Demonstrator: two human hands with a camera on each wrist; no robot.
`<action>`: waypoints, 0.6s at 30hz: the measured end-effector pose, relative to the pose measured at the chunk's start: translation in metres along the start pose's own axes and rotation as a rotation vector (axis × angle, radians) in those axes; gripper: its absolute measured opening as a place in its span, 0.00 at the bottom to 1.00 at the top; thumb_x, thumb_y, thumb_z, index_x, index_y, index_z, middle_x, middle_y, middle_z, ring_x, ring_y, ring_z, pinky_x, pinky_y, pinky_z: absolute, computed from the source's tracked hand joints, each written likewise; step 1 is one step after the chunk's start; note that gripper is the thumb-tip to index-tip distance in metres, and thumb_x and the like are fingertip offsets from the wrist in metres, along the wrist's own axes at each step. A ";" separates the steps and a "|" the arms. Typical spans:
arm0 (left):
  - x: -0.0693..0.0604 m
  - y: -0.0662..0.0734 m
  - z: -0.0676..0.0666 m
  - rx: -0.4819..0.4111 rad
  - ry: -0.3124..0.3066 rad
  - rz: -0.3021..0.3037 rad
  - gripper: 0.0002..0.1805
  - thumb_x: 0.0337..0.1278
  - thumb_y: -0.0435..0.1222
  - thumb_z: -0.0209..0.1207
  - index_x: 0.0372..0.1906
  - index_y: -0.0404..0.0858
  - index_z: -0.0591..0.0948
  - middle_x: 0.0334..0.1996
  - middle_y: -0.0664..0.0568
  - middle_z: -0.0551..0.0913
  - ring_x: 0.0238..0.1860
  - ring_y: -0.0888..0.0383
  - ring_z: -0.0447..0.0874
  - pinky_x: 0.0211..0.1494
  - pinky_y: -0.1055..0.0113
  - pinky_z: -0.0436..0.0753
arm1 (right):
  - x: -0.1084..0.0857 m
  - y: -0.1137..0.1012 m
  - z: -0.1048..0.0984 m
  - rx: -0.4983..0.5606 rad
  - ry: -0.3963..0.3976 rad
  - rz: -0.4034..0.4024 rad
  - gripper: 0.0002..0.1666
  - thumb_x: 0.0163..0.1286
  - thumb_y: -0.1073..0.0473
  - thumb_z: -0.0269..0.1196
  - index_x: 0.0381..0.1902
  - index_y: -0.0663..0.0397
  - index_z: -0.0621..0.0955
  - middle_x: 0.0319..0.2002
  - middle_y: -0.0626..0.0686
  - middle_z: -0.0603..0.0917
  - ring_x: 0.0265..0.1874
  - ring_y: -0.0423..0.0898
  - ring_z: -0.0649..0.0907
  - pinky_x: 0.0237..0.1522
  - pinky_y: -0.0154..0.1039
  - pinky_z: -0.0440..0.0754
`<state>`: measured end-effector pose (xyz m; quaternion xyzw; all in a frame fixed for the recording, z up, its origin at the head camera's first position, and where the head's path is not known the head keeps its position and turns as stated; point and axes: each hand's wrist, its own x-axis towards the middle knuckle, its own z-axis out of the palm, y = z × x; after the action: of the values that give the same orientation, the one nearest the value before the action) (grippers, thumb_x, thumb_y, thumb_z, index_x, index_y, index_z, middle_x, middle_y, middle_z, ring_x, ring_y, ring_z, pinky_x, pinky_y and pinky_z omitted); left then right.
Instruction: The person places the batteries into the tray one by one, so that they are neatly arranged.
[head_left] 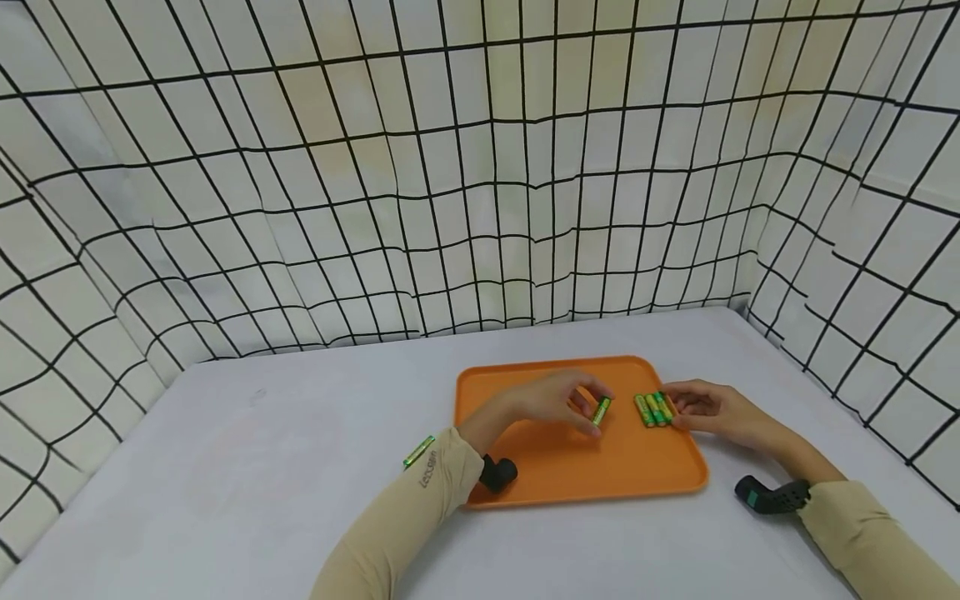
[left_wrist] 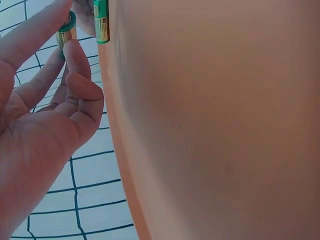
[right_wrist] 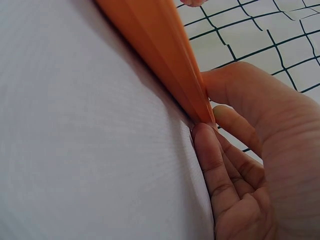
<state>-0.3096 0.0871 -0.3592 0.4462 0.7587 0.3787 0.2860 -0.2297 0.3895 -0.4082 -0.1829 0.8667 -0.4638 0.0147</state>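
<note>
Room: pale backdrop [head_left: 450, 167] ruled with a black grid, running behind the worktop and along both sides; material not certain.

Worktop: broad, flat, white-covered surface [head_left: 247, 475], finely woven in the right wrist view. Probably grippy enough to steady a tray, less so a round thing free to roll.

Tray: shallow orange rectangular tray, likely plastic [head_left: 585, 467], rounded corners, raised rim; lies on the worktop, right of centre. Judged light and fairly stiff, apt to slide if pushed; best held by the rim.

Hands, two. Right hand [head_left: 720, 410]: thumb and fingers pinch the tray's right rim. Left hand [head_left: 555, 402]: above the tray, fingers drawn narrow about one battery.

Battery row: green-and-gold cylindrical batteries [head_left: 653, 409], side by side at the tray's right end, near the right hand; exact count unclear.

Single batteries, two, same pattern. Held battery [head_left: 602, 410]: tilted, between the left thumb and fingertips. Loose battery [head_left: 418, 451]: on the worktop left of the tray, by the beige left sleeve [head_left: 442, 475]. Handling, by judgement: small, rigid, dense for their size, slick-wrapped, ready to roll; pinch across the middle of the barrel.
</note>
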 end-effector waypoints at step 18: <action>0.018 0.001 0.010 -0.023 0.006 -0.008 0.29 0.52 0.30 0.70 0.61 0.34 0.75 0.49 0.54 0.76 0.38 0.64 0.78 0.43 0.75 0.77 | 0.001 0.002 0.000 0.009 0.002 -0.009 0.29 0.68 0.62 0.65 0.64 0.66 0.72 0.50 0.59 0.78 0.41 0.36 0.78 0.43 0.27 0.78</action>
<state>-0.3090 0.1070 -0.3657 0.4388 0.7570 0.3875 0.2904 -0.2311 0.3901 -0.4096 -0.1863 0.8639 -0.4678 0.0126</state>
